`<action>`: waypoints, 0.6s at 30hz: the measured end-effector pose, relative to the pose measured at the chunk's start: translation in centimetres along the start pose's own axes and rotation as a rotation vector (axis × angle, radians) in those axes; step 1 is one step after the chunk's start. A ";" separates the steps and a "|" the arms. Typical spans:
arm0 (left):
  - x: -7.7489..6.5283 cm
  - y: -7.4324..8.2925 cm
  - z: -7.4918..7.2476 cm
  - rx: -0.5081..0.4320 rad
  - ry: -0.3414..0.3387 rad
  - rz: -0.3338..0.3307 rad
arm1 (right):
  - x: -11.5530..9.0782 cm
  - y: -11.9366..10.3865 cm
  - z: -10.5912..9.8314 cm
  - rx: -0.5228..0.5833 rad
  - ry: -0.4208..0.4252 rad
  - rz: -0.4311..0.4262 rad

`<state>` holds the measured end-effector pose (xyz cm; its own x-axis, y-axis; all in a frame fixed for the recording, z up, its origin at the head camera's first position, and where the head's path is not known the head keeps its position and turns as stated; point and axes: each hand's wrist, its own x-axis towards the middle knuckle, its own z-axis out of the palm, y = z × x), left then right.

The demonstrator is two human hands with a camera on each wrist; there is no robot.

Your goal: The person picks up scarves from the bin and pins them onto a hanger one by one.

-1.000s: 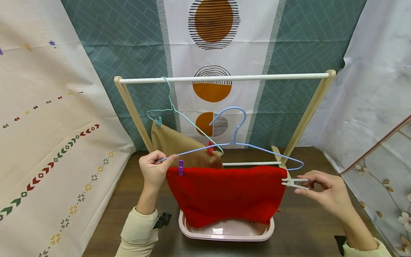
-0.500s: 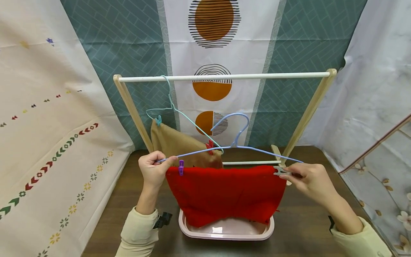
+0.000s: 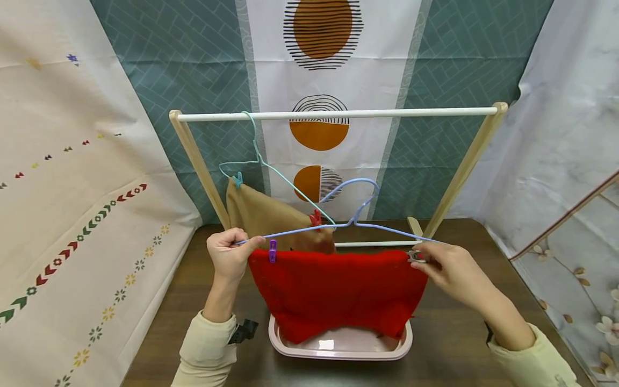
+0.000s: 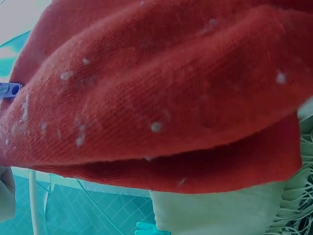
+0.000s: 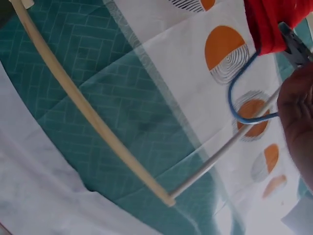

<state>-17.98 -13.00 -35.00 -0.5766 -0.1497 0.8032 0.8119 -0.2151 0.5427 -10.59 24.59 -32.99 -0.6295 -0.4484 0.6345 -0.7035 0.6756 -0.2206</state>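
Observation:
Before me hangs a red cloth, folded over the bottom bar of a blue clothes hanger. My left hand grips the hanger's left end. Close to it, a purple clothespin clips the cloth's upper left edge. With thumb and fingers, my right hand pinches a grey clothespin at the cloth's upper right corner. The right wrist view has the grey clothespin at the red fabric's edge. My fingers hide the hanger's right end. Red fabric fills most of the left wrist view.
Behind stands a wooden drying rack with a white top rail. A mint-green hanger hangs tilted there, bearing a tan cloth with teal and red clothespins. Beneath the red cloth sits a pink basin on the dark wooden table.
My right hand has moved left, bringing the grey clothespin from beside the cloth onto its upper right corner. The hanger's hook has tipped lower and slightly right. My left hand has barely moved.

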 end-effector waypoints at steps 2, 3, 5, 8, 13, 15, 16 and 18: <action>0.0 0.1 -0.1 -0.005 0.009 -0.003 | -0.2 0.1 0.0 0.058 0.021 0.017; 0.0 0.2 -0.2 -0.011 0.012 -0.006 | -0.4 0.1 0.1 0.082 0.046 0.020; 0.0 0.2 -0.2 -0.031 0.018 -0.011 | -0.6 0.2 0.3 0.120 0.113 0.024; 0.0 0.2 -0.1 -0.068 0.021 -0.016 | -1.1 0.6 0.9 0.166 0.225 0.044; -0.1 0.1 0.0 -0.083 0.045 -0.031 | -1.5 1.1 1.8 0.238 0.269 0.132; -0.2 0.0 0.1 -0.074 0.056 -0.043 | -1.5 1.2 2.1 0.244 0.227 0.182; -0.2 0.0 0.1 -0.062 0.059 -0.049 | -1.4 1.2 2.2 0.245 0.202 0.202; -0.3 -0.1 0.1 -0.034 0.057 -0.062 | -1.5 1.3 2.3 0.214 0.156 0.228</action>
<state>-17.89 -12.84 -35.26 -0.6309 -0.1895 0.7524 0.7713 -0.2584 0.5817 -11.29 24.78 -35.89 -0.7323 -0.1939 0.6528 -0.6140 0.6026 -0.5097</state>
